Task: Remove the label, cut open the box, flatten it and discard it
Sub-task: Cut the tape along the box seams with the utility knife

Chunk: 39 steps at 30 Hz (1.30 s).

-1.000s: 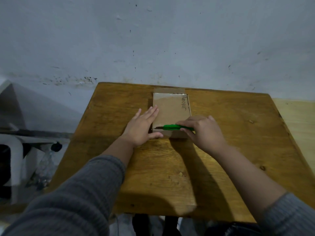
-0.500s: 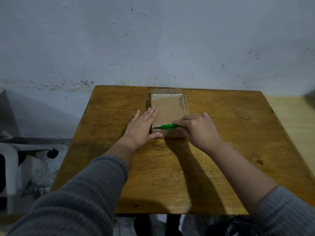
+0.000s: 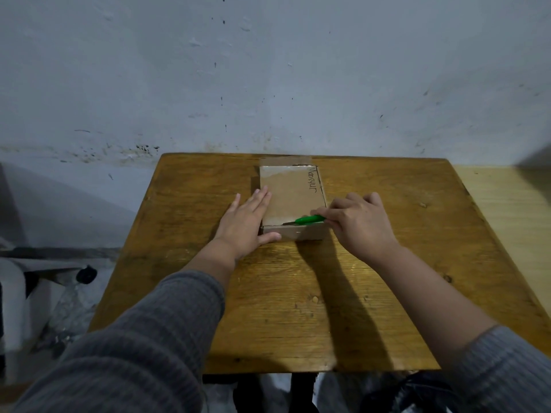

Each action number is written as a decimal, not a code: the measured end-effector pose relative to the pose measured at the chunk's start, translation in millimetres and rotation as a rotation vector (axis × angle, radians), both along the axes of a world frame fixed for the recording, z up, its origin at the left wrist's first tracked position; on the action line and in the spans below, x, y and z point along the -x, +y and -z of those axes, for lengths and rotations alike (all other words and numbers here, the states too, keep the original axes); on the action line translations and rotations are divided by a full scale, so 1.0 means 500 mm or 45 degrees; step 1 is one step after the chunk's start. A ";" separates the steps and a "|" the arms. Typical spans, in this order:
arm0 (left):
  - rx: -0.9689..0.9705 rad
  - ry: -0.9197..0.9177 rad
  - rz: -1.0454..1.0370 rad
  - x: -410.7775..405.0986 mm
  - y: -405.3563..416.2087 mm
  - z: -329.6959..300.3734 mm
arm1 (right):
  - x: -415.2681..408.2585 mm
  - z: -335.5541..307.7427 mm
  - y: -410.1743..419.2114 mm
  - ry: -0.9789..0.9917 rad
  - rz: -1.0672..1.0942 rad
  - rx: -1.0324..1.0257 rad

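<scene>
Moved: our right hand (image 3: 362,223) and the green cutter (image 3: 308,219) have slid right along the box's near top edge.
Box (image 3: 290,198): flat brown cardboard, at the far middle of the wooden surface (image 3: 298,293).
Writing: "Mansyur", handwritten along its right edge.
Left hand (image 3: 246,223): flat, fingers straight, pressing the box's left side.
Right hand: we pinch the cutter.

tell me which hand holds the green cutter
The right hand pinches the green cutter at the cardboard box's near edge; the left hand lies flat.
</scene>
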<state>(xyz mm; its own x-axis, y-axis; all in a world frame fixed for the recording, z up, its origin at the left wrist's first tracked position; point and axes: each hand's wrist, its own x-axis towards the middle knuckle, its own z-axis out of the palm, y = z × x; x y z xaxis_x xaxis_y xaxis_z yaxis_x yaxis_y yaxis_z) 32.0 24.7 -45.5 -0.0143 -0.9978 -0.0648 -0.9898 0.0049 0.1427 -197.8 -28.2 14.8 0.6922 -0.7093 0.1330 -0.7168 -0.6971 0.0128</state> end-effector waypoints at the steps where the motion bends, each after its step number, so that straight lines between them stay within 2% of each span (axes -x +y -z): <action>1: 0.013 -0.035 -0.002 0.002 -0.002 0.001 | -0.001 -0.001 0.000 -0.006 0.003 -0.005; 5: 0.050 -0.079 0.028 0.024 -0.018 -0.006 | -0.006 0.000 0.003 -0.020 0.011 0.029; 13: -0.086 -0.067 0.148 0.053 -0.058 0.002 | 0.004 0.016 0.005 -0.044 0.005 0.083; 19: -0.062 -0.070 0.181 0.046 -0.057 0.006 | 0.058 0.017 -0.021 -0.061 0.107 0.073; 30: -0.051 -0.038 0.107 0.054 -0.068 0.000 | 0.050 0.017 -0.034 -0.097 0.131 0.096; 39: -0.081 -0.072 0.151 0.094 -0.093 0.007 | 0.061 0.025 -0.045 -0.083 0.100 0.079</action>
<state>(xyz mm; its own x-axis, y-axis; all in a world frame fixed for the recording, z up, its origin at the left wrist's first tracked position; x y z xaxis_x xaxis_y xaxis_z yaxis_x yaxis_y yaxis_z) -15.1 -21.7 -49.0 -0.1263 -0.9832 -0.1318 -0.9893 0.1149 0.0904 -228.5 -50.6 2.2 0.6233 -0.7500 0.2215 -0.7699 -0.6382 0.0056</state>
